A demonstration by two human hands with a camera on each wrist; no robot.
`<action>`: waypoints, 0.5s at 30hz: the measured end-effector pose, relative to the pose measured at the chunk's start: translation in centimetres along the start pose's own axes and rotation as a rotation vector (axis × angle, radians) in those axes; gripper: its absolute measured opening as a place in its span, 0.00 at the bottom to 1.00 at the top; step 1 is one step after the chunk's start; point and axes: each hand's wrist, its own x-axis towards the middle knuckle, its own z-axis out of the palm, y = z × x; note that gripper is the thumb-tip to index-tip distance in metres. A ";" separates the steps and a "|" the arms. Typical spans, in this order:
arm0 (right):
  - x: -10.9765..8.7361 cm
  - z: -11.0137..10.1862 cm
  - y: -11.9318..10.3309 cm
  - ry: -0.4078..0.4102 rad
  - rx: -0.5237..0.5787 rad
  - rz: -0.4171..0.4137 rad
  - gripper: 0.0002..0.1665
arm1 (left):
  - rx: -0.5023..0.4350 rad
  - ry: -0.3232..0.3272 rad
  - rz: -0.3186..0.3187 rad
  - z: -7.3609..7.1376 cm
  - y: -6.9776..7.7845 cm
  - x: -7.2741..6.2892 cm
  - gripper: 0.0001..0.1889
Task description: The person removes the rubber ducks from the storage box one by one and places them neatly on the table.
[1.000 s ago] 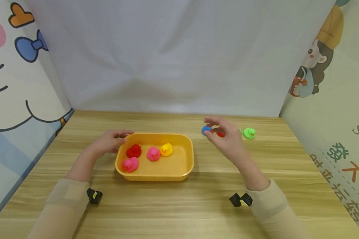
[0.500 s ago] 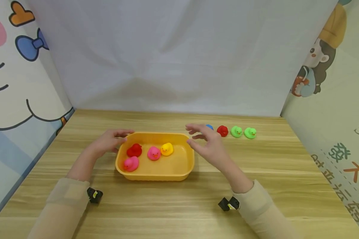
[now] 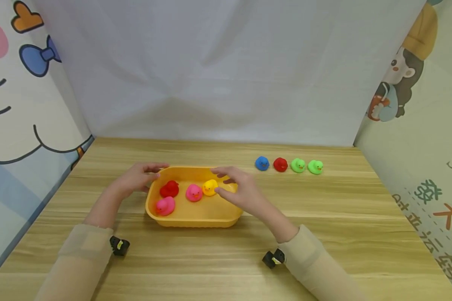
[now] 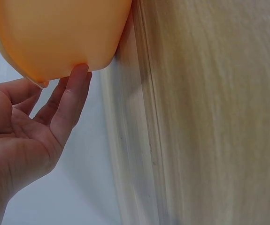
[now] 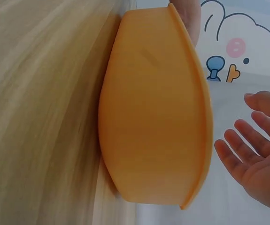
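Note:
A yellow-orange plastic tub (image 3: 196,223) stands on the table with rubber ducks inside: a red duck (image 3: 169,189), a front pink duck (image 3: 165,206), another pink duck (image 3: 193,192) and a yellow duck (image 3: 209,187). My left hand (image 3: 135,179) touches the tub's left end; in the left wrist view its fingertips (image 4: 80,70) rest against the outer wall, near the rim. Over the tub's right end hovers my right hand (image 3: 242,190), fingers spread and loosely bent, nothing in them. Its thumb overlaps the yellow duck's edge in the head view. The right wrist view shows this hand beside the rim (image 5: 205,112).
Behind and right of the tub, a row of ducks sits on the wooden table (image 3: 324,200): a blue duck (image 3: 262,163), a red duck (image 3: 280,164) and two green ducks (image 3: 298,165). A pale cloth (image 3: 226,83) hangs along the table's back edge.
My right hand has moved left from in front of the duck row to above the tub's right end, uncovering the blue and red ducks. The left hand and tub have hardly moved.

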 end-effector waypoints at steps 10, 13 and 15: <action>1.0 1.3 1.4 -0.123 -0.072 0.087 0.25 | 0.007 0.009 0.005 0.0 -0.1 0.0 0.23; 1.3 1.4 1.7 -0.155 -0.073 0.100 0.26 | 0.002 0.008 0.008 0.0 -0.1 0.0 0.23; 1.5 1.5 1.9 -0.175 -0.085 0.107 0.26 | -0.003 0.007 0.009 0.1 0.0 -0.1 0.23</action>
